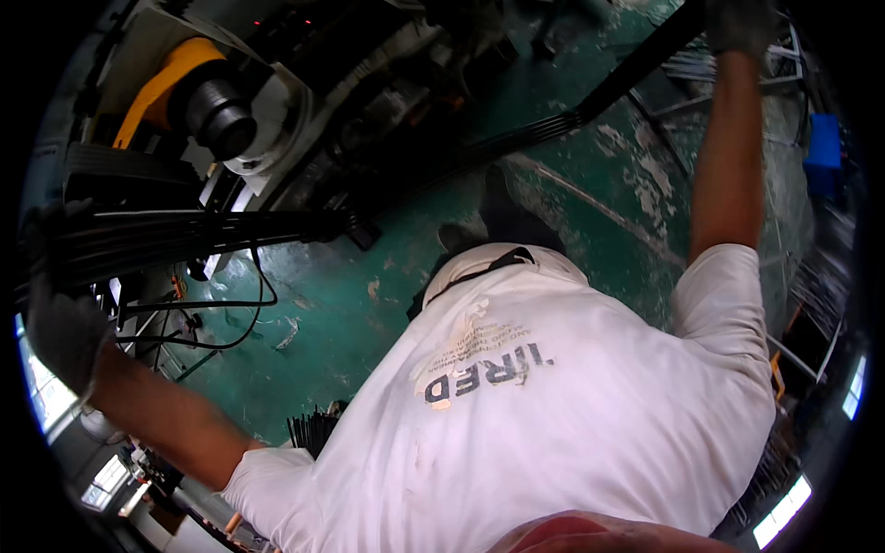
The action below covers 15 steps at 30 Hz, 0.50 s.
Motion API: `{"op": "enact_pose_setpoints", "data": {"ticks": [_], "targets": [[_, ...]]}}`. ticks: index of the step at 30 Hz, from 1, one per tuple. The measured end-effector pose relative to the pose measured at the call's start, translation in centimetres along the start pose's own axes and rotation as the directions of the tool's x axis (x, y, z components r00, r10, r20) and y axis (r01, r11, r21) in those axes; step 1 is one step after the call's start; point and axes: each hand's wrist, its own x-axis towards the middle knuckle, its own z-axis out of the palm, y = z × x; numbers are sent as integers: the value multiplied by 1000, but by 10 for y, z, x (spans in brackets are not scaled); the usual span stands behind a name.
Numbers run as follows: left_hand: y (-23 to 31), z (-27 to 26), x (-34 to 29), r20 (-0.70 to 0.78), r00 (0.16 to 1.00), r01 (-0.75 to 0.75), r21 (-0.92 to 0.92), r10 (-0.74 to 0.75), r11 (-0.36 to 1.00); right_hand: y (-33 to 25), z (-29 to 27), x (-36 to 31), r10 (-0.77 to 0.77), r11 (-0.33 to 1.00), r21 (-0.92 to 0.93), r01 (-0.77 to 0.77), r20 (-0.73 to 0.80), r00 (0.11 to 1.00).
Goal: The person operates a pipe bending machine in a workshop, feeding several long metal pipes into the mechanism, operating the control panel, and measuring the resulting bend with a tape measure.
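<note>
A long bundle of thin black rods (184,230) runs across the view from the far left up to the upper right. My left hand (66,327), in a dark grey glove, is closed round the bundle near its left end; shadow hides part of the fingers. Far off at the upper right, my gloved right hand (740,29) grips the other stretch of the rods, its fingers dark and partly cut by the picture's rim. Both arms are spread wide, and the bundle's middle dips into shadow beside a machine.
The machine (277,129) with a yellow bracket (175,83) and black cylinder (219,115) stands at the upper left. A black cable (261,318) loops below the rods. More rods (312,429) stand by my left side. At right are a blue box (822,155) and metal racks. The green floor (304,369) is worn.
</note>
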Motion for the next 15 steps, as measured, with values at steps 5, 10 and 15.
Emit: {"op": "enact_pose_setpoints", "data": {"ticks": [5, 10, 15], "targets": [[73, 104, -89, 152, 839, 538, -380, -523, 752, 84, -70, -224, 321, 941, -114, -317, 19, 947], [87, 188, -223, 247, 763, 588, -649, -598, 482, 177, -109, -371, 502, 839, -253, -482, 18, 865], [152, 231, -309, 272, 646, 685, -618, -713, 385, 173, -132, -432, 681, 649, -446, -617, -21, 732]]}}
